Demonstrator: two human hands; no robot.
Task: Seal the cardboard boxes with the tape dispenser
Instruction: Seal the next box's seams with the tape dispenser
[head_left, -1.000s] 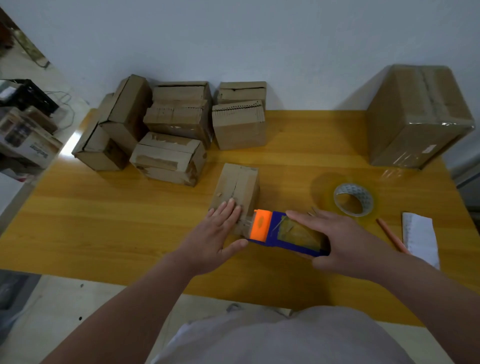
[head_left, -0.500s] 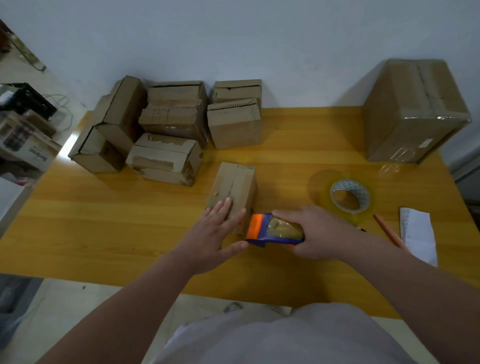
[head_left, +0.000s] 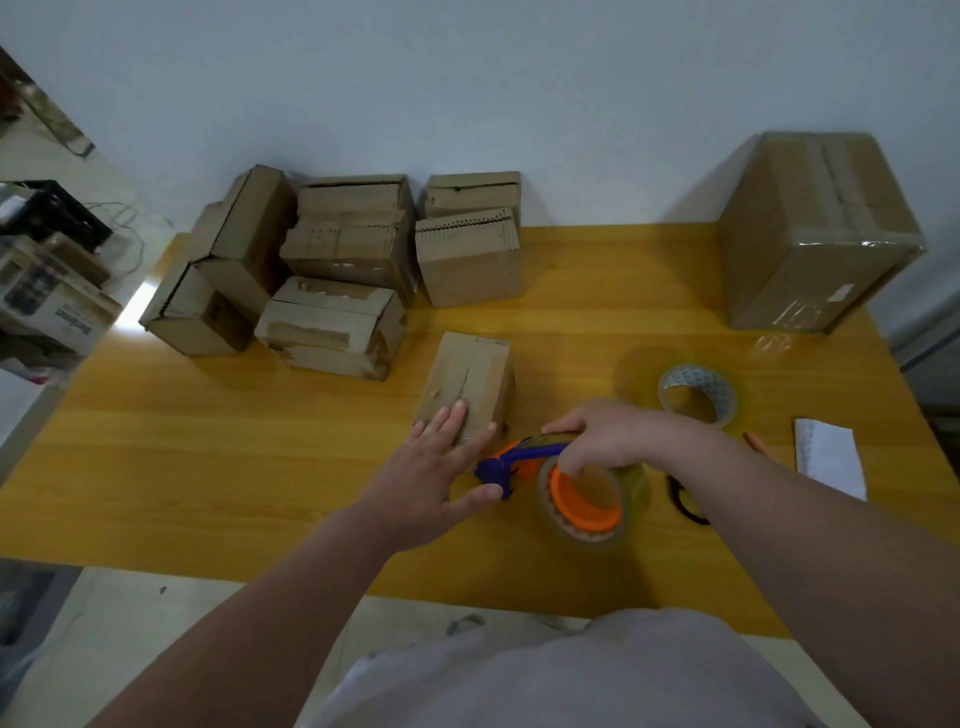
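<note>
A small cardboard box (head_left: 470, 379) lies in the middle of the yellow wooden table (head_left: 208, 467), its top seam running away from me. My left hand (head_left: 434, 475) rests flat on the box's near end, fingers spread. My right hand (head_left: 608, 439) grips the blue and orange tape dispenser (head_left: 558, 480), which holds a clear tape roll on an orange hub. The dispenser is tilted, its blue front end touching the box's near edge by my left thumb.
Several small cardboard boxes (head_left: 332, 270) are piled at the back left. A large taped box (head_left: 815, 228) stands at the back right. A spare tape roll (head_left: 696, 392), a white notepad (head_left: 831, 457) and a pencil (head_left: 756, 444) lie to the right.
My right hand has turned the dispenser so its tape roll and orange hub face me, its blue front end low by the box's near edge. My left hand stays on the box.
</note>
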